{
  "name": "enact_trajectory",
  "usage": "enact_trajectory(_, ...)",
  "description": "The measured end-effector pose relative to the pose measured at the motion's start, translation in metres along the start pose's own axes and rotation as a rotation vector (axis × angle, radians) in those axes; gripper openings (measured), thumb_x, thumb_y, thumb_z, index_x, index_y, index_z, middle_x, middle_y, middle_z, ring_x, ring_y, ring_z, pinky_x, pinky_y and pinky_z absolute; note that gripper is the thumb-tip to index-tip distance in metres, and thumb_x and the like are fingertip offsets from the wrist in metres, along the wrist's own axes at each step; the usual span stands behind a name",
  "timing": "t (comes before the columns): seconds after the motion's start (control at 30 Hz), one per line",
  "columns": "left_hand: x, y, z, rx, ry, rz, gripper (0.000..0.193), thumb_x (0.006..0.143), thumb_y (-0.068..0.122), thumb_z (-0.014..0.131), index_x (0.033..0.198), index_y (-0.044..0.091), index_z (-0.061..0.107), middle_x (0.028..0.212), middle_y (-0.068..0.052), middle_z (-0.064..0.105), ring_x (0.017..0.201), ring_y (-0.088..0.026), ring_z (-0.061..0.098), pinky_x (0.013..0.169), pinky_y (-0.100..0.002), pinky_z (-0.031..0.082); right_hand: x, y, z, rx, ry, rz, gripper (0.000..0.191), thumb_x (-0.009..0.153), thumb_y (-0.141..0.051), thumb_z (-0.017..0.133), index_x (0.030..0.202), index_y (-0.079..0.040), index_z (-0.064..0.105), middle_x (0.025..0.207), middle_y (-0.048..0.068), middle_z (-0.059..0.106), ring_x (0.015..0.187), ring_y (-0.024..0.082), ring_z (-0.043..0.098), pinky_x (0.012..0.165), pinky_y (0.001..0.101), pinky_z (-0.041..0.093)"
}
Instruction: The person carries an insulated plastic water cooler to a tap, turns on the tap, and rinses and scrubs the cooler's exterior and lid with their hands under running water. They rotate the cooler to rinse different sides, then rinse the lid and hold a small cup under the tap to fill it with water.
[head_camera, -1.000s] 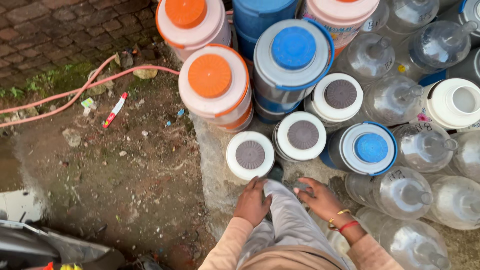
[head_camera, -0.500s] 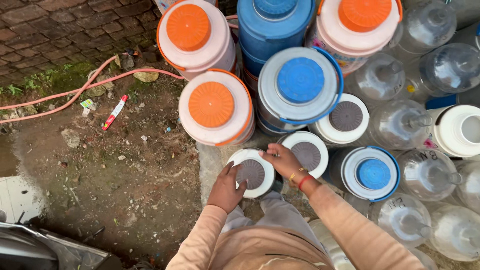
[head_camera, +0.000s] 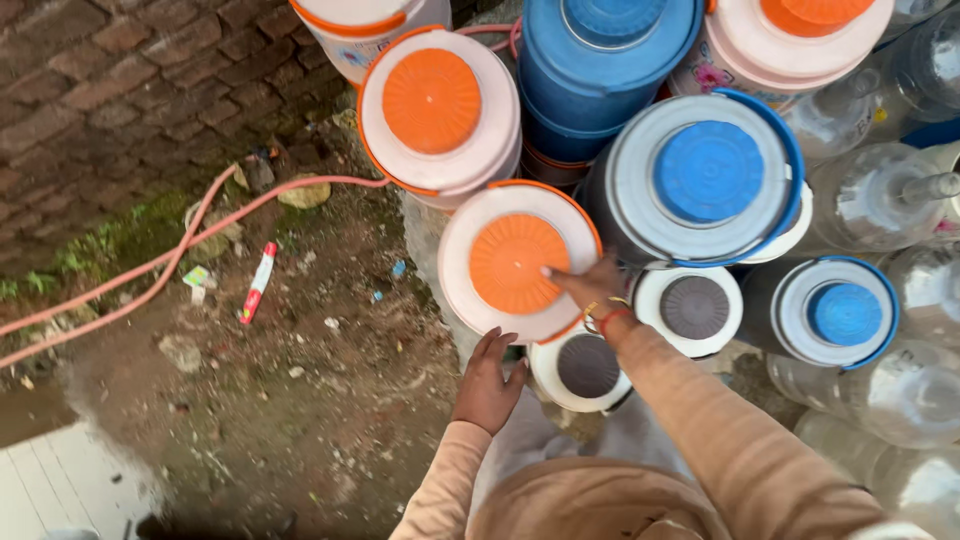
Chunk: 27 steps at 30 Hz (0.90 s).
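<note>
Down on the muddy ground (head_camera: 300, 420) beside a brick wall (head_camera: 110, 90), a crowd of round water coolers stands packed together. Nearest the person is a white cooler with an orange lid (head_camera: 518, 262): its top is a wide white disc edged with a thin orange band, and the ribbed orange cap sits in the middle of it. The right hand (head_camera: 590, 285) lies on that top at its right edge, fingers (head_camera: 557, 273) stretched out flat and reaching onto the orange cap, gripping nothing. The left hand (head_camera: 490, 380) is at the cooler's lower edge, fingers spread and loosely open against its side, holding nothing that can be seen. Red bangles (head_camera: 608, 318) circle the right wrist, and both arms wear peach sleeves.

Just below the cooler stands a small white jug with a grey-brown cap (head_camera: 586, 368), and another like it (head_camera: 694, 308) to its right. Behind are a second orange-lidded cooler (head_camera: 432, 105), a tall blue cooler (head_camera: 610, 70) and a grey cooler with a blue cap (head_camera: 708, 172). Clear plastic bottles (head_camera: 880, 200) fill the right side. A pink hose (head_camera: 150, 270) trails over the dirt on the left.
</note>
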<state>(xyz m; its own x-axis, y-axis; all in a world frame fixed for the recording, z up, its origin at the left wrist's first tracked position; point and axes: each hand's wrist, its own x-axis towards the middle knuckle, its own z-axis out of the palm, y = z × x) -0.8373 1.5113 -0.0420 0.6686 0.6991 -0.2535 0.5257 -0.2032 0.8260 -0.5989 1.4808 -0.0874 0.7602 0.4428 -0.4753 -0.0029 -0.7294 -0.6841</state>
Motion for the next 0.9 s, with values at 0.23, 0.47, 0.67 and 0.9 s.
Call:
enact_trajectory(0.23, 0.033, -0.048, -0.040, -0.007, 0.095, -0.030, 0.038, 0.086, 0.012, 0.071, 0.123, 0.005, 0.066, 0.137, -0.022, 0.060, 0.127, -0.040, 0.058, 0.106, -0.044, 0.046, -0.024, -0.007, 0.025, -0.106, 0.161, -0.123, 0.058, 0.070, -0.033, 0.089, 0.113, -0.001, 0.066, 0.092, 0.008, 0.071, 0.083, 0.022, 0.071, 0.076, 0.0361, 0.058)
enact_trajectory(0.47, 0.054, -0.027, -0.060, -0.012, 0.134, 0.072, 0.030, 0.088, 0.008, 0.067, 0.118, 0.005, 0.067, 0.133, -0.017, 0.064, 0.124, -0.035, 0.063, 0.106, -0.041, 0.049, -0.076, -0.016, 0.017, 0.189, -0.131, -0.069, 0.043, 0.081, -0.037, 0.086, 0.075, -0.004, 0.059, 0.062, -0.001, 0.054, 0.057, 0.009, 0.048, 0.053, 0.0298, 0.042)
enact_trajectory(0.67, 0.052, 0.014, -0.061, -0.030, 0.098, 0.157, 0.036, 0.091, 0.010, 0.067, 0.126, 0.003, 0.062, 0.137, -0.018, 0.061, 0.128, -0.033, 0.059, 0.109, -0.043, 0.047, -0.155, 0.012, -0.068, 0.280, -0.088, -0.086, 0.036, 0.081, -0.029, 0.084, 0.075, -0.004, 0.059, 0.061, -0.003, 0.050, 0.055, 0.008, 0.046, 0.048, 0.0289, 0.039)
enact_trajectory(0.9, 0.018, 0.069, 0.055, -0.073, -0.297, 0.256, 0.067, 0.094, 0.027, 0.075, 0.146, -0.003, 0.044, 0.149, -0.023, 0.049, 0.141, -0.038, 0.045, 0.117, -0.044, 0.033, -0.276, 0.073, -0.146, 0.403, -0.069, 0.083, 0.030, 0.083, -0.028, 0.085, 0.106, -0.014, 0.072, 0.067, -0.005, 0.057, 0.055, 0.007, 0.051, 0.049, 0.0284, 0.046)
